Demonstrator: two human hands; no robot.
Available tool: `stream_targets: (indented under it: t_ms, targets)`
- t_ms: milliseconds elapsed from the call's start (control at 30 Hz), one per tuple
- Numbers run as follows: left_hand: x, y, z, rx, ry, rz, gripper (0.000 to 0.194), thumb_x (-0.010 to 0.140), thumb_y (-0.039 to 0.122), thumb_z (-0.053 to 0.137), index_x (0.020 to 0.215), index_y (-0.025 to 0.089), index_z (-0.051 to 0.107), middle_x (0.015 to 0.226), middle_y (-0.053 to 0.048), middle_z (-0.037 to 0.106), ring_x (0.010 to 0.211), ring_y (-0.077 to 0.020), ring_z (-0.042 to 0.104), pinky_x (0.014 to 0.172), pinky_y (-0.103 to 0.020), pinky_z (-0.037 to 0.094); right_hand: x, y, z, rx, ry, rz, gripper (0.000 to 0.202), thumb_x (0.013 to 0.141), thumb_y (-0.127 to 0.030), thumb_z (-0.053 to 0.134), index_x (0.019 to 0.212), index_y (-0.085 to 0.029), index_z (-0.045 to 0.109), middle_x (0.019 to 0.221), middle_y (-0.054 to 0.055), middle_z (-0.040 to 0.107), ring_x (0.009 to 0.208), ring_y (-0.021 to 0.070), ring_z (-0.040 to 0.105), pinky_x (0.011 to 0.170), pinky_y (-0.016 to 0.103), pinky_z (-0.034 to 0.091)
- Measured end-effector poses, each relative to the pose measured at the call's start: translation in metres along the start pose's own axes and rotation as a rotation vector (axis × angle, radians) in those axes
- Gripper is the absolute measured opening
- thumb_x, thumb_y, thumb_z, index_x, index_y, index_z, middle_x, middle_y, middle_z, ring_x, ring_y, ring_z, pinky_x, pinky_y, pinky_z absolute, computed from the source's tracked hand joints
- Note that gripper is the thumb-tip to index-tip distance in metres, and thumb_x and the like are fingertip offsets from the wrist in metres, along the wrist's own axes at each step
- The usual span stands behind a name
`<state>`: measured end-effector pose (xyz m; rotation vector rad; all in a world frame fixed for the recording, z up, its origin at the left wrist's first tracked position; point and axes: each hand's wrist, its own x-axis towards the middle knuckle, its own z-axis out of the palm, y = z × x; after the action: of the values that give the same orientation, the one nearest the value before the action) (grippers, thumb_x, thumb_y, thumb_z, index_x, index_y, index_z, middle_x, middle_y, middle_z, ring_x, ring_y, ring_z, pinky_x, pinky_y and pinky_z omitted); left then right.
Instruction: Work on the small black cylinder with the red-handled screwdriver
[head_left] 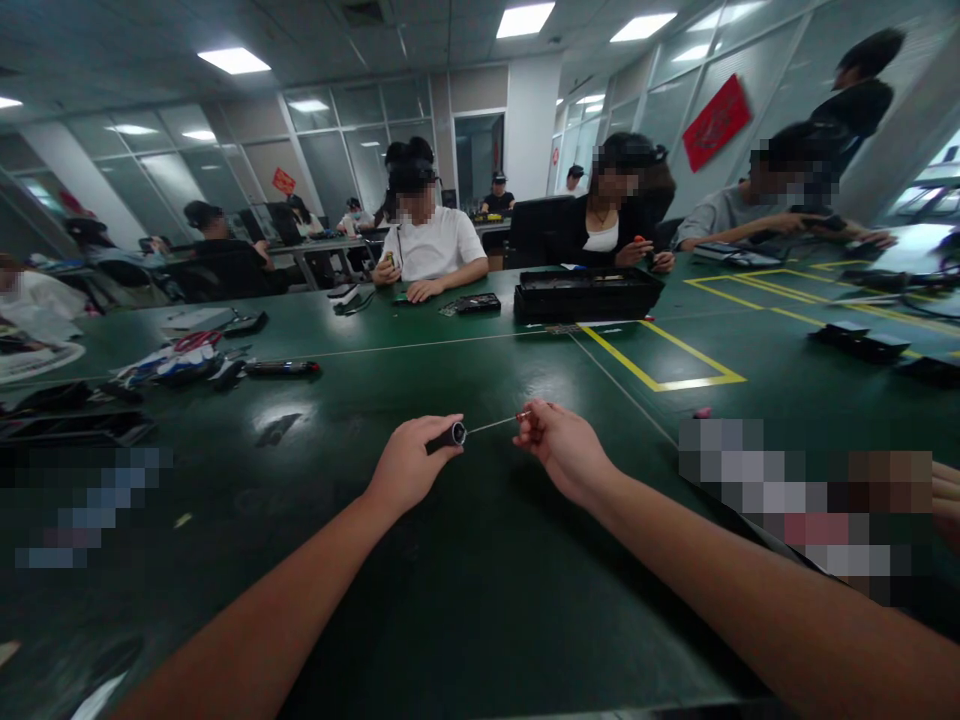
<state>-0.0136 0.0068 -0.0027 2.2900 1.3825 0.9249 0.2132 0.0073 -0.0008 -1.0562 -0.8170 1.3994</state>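
Note:
My left hand (pixel 405 462) is closed around a short black cylinder (pixel 447 436) with a silvery rim at the end facing right. From that end a thin metal shaft runs to my right hand (pixel 568 447), whose fingers pinch its small reddish end; it looks like a slim screwdriver (pixel 492 426). The shaft's tip meets the cylinder's end, but whether it goes inside I cannot make out. Both hands are held over the green tabletop (pixel 465 580), near the middle of the view.
Across the table stands a long black box (pixel 589 297), with a yellow tape outline (pixel 701 383) before it. A black pen-like tool (pixel 283 369) and tangled cables (pixel 184 360) lie left. A co-worker in white (pixel 433 245) sits opposite; another person's hand (pixel 946 495) shows at right.

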Motion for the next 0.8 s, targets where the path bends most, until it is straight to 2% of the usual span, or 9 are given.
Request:
stream_targets:
  t_ms: [100, 233, 400, 500, 633, 700, 800]
  targets:
    - [0.0, -0.001, -0.001, 0.012, -0.045, -0.041, 0.041, 0.088, 0.025, 0.07, 0.129, 0.029, 0.065, 0.126, -0.004, 0.068, 0.118, -0.026, 0.061, 0.106, -0.047, 0.043, 0.001, 0.0, -0.001, -0.046, 0.021, -0.049, 0.019, 0.09, -0.04, 0.058, 0.086, -0.022, 0.059, 0.076, 0.003, 0.058, 0.067, 0.0174, 0.057, 0.073, 0.038, 0.055]
    - [-0.001, 0.002, -0.001, -0.007, -0.044, -0.09, 0.043, 0.089, 0.027, 0.069, 0.131, 0.028, 0.064, 0.125, -0.004, 0.068, 0.117, -0.0261, 0.06, 0.105, -0.046, 0.044, 0.0, 0.001, -0.002, -0.084, 0.017, -0.1, 0.022, 0.09, -0.043, 0.059, 0.091, -0.021, 0.06, 0.083, 0.004, 0.06, 0.072, 0.0163, 0.058, 0.072, 0.034, 0.054]
    - [-0.001, 0.004, 0.002, -0.094, 0.026, -0.14, 0.037, 0.086, 0.026, 0.07, 0.123, 0.024, 0.066, 0.12, -0.005, 0.068, 0.111, -0.024, 0.062, 0.1, -0.04, 0.047, -0.001, 0.001, -0.002, -0.097, 0.054, -0.155, 0.027, 0.084, -0.047, 0.068, 0.091, -0.022, 0.063, 0.082, 0.001, 0.061, 0.074, 0.0159, 0.058, 0.07, 0.032, 0.051]
    - [-0.002, 0.006, 0.0, -0.162, 0.036, -0.156, 0.04, 0.09, 0.029, 0.065, 0.129, 0.023, 0.059, 0.123, -0.006, 0.066, 0.113, -0.023, 0.061, 0.1, -0.039, 0.047, -0.003, -0.001, -0.001, -0.105, 0.083, -0.212, 0.027, 0.08, -0.046, 0.072, 0.091, -0.023, 0.064, 0.079, -0.001, 0.061, 0.07, 0.0151, 0.056, 0.066, 0.032, 0.047]
    - [-0.004, 0.02, -0.008, -0.202, -0.078, -0.159, 0.043, 0.096, 0.029, 0.051, 0.138, 0.025, 0.049, 0.126, -0.007, 0.062, 0.112, -0.0219, 0.059, 0.097, -0.039, 0.045, -0.004, -0.004, 0.0, -0.116, 0.076, -0.255, 0.025, 0.082, -0.045, 0.071, 0.091, -0.023, 0.065, 0.08, 0.0, 0.062, 0.071, 0.0153, 0.056, 0.067, 0.033, 0.046]
    - [-0.005, 0.029, -0.011, -0.161, -0.153, -0.17, 0.038, 0.093, 0.033, 0.056, 0.13, 0.024, 0.055, 0.115, -0.005, 0.065, 0.099, -0.021, 0.061, 0.085, -0.036, 0.047, -0.005, -0.005, 0.001, -0.12, 0.072, -0.262, 0.024, 0.082, -0.045, 0.07, 0.091, -0.023, 0.064, 0.079, -0.001, 0.061, 0.07, 0.0154, 0.056, 0.067, 0.033, 0.045]
    - [-0.006, 0.042, -0.011, -0.056, -0.284, -0.15, 0.028, 0.089, 0.043, 0.065, 0.108, 0.023, 0.065, 0.097, -0.002, 0.067, 0.084, -0.0197, 0.061, 0.071, -0.032, 0.045, -0.004, -0.005, 0.001, -0.123, 0.075, -0.266, 0.024, 0.082, -0.045, 0.069, 0.09, -0.022, 0.063, 0.076, -0.001, 0.06, 0.068, 0.015, 0.055, 0.066, 0.033, 0.044]
